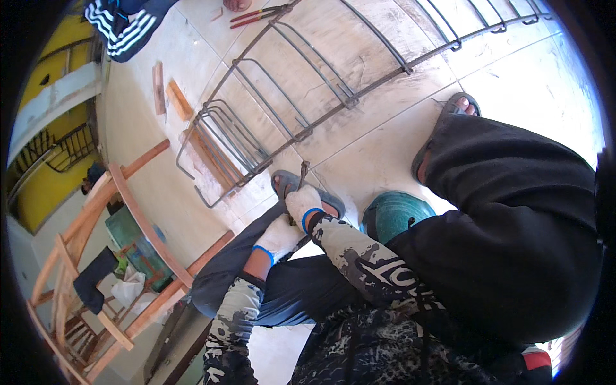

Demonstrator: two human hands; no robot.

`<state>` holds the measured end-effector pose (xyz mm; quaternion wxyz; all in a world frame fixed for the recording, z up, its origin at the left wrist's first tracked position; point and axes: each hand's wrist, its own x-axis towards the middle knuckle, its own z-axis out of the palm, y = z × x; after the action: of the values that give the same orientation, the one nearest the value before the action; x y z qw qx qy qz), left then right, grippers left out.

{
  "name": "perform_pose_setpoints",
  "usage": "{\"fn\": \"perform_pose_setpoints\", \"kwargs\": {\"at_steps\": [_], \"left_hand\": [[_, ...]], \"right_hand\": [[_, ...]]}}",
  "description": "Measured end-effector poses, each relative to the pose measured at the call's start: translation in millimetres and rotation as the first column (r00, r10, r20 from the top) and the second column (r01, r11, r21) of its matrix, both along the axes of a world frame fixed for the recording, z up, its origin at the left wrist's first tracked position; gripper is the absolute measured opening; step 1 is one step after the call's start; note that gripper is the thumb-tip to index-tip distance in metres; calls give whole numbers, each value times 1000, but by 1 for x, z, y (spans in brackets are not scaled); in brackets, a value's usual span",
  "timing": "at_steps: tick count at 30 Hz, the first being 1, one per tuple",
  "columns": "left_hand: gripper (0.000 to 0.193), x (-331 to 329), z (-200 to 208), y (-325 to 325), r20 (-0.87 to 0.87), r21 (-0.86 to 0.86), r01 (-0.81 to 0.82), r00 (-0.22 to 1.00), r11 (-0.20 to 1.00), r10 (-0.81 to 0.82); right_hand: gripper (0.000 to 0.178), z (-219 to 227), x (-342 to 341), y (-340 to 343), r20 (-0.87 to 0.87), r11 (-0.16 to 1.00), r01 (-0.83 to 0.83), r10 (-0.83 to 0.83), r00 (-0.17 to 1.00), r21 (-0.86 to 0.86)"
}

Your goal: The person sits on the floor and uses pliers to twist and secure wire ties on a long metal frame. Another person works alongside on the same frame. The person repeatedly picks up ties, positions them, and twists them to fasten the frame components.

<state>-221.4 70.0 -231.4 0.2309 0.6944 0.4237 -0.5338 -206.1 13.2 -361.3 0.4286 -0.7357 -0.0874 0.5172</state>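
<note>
My right hand (pixel 303 204), in a white knit glove with a blue cuff, is closed around a slim dark metal tool (pixel 304 169). The tool's narrow end points up toward the steel frame; its exact kind cannot be made out. Just below, my left hand (pixel 280 239), gloved the same way, is closed against the right wrist area above my left leg. What its fingers hold is hidden. Beyond both hands lies a steel rebar cage (pixel 296 138), long rods with bent stirrups along them. Neither hand touches the cage.
Red-and-yellow-handled pliers (pixel 260 15) lie beyond the cage, near another person's foot (pixel 237 4). Wood pieces (pixel 179 101) rest on the tiles at left. A wooden chair-like frame (pixel 144 218) stands at left. A green rounded object (pixel 398 215) sits between my legs.
</note>
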Motion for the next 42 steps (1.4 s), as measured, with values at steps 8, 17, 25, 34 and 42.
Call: {"fn": "perform_pose_setpoints", "kwargs": {"at_steps": [8,17,25,34,42], "left_hand": [[82,35,17,21,-23,44,-279,960,959,280],[57,33,20,-8,244,-192,-21,968,981,68],[64,27,41,9,252,-74,439,877,895,-409],[55,27,118,-54,578,8,641,623,768,-527],[50,13,132,-66,585,24,709,562,705,-584]], "right_hand": [[34,17,80,-68,225,817,-553,514,828,165],[37,15,56,-111,149,855,-8,-82,985,519],[25,34,87,-104,-283,968,251,-241,928,-2],[22,40,140,-112,747,932,-262,359,559,-251],[19,21,155,-89,728,790,-409,597,339,-457]]}}
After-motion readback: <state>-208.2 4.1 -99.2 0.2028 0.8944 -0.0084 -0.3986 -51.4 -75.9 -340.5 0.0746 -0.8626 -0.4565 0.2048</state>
